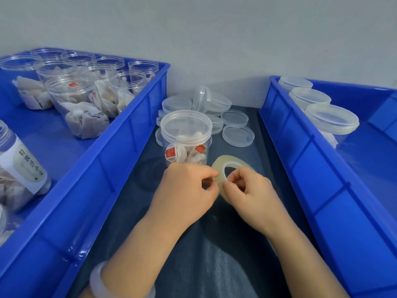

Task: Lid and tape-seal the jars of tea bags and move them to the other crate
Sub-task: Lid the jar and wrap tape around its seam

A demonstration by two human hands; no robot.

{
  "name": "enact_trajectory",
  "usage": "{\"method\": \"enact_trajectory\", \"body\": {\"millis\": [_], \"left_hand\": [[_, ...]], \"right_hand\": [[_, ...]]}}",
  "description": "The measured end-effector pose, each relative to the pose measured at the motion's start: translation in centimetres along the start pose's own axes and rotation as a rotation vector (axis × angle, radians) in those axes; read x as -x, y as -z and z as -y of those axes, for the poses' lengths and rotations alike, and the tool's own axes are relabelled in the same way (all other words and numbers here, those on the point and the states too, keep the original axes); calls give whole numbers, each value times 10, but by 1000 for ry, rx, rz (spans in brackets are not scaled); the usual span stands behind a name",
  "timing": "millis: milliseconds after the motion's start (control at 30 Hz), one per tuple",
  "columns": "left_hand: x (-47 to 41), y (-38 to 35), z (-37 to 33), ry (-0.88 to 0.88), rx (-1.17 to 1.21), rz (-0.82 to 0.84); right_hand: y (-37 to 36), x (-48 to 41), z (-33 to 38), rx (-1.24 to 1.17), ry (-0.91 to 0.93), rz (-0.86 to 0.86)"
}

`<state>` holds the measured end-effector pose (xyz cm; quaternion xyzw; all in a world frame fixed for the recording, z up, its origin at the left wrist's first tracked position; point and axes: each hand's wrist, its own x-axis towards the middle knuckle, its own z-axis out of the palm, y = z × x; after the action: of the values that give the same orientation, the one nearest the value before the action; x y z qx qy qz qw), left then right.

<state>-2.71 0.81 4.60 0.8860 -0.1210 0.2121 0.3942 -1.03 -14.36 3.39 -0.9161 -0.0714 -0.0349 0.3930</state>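
With the left hand and right hand each in a pinching grip on the tape roll, the sticky end could slip back or stick to fingers.

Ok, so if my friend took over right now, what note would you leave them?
Hands: the left hand pinches the edge of the tape roll, seemingly picking at the tape end; the right hand grips the same roll.
Things: one lidded jar stands on the table just behind the hands, with loose lids behind it. The open jars of tea bags wait in the left crate. Three capped jars stand in the right crate.
Done: the lid is on this jar.
Left: tape it, move it to the right crate, then do the open jars.
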Motion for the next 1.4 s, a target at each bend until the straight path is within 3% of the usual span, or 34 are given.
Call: {"method": "enact_trajectory", "body": {"millis": [167, 500, 633, 867, 1233, 1400], "left_hand": [[-3, 1, 2, -85, -38, 88], [-6, -1, 8, -22, 24, -81], [-5, 1, 8, 85, 266, 72], [-8, 8, 11, 103, 237, 157], [-3, -5, 8, -83, 43, -3], [-5, -3, 10, 1, 146, -23]], "right_hand": [[-2, 1, 0, 51, -22, 43], [-7, 5, 7, 36, 57, -92], [-2, 3, 4, -7, 26, -93], [-3, 2, 0, 8, 73, -85], [-4, 2, 1, 53, 81, -101], [-3, 2, 0, 20, 77, -114]]}}
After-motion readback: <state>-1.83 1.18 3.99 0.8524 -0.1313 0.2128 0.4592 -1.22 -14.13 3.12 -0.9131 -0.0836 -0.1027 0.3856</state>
